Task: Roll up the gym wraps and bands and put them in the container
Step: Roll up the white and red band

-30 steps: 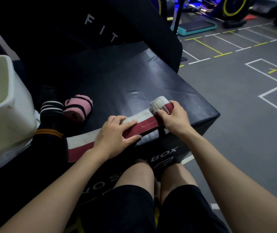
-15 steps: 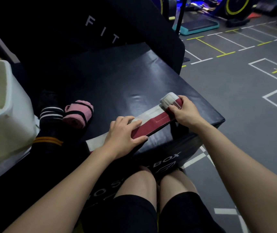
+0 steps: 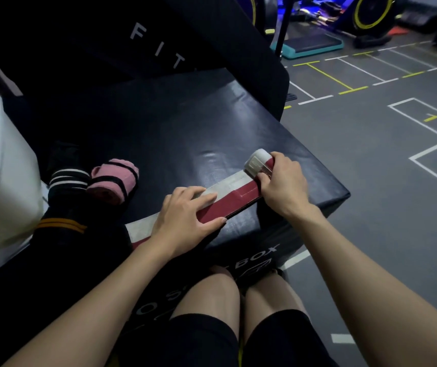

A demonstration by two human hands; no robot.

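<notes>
Head view shows your wrap [image 3: 232,197] lying flat on the black box [image 3: 185,133], near its front edge. It is a long strip, red on the near side and white on the far side, with stitched lines on it. Its right end is rolled into a small fat roll [image 3: 258,162] that looks white outside. Your right hand [image 3: 282,181] has its fingers curled around that roll. Your left hand [image 3: 185,221] lies flat with straight fingers, pressing the strip down. A pink roll with black stripes [image 3: 114,180] and a black roll with white stripes [image 3: 67,181] sit to the left. A white tub [image 3: 2,176] stands far left.
</notes>
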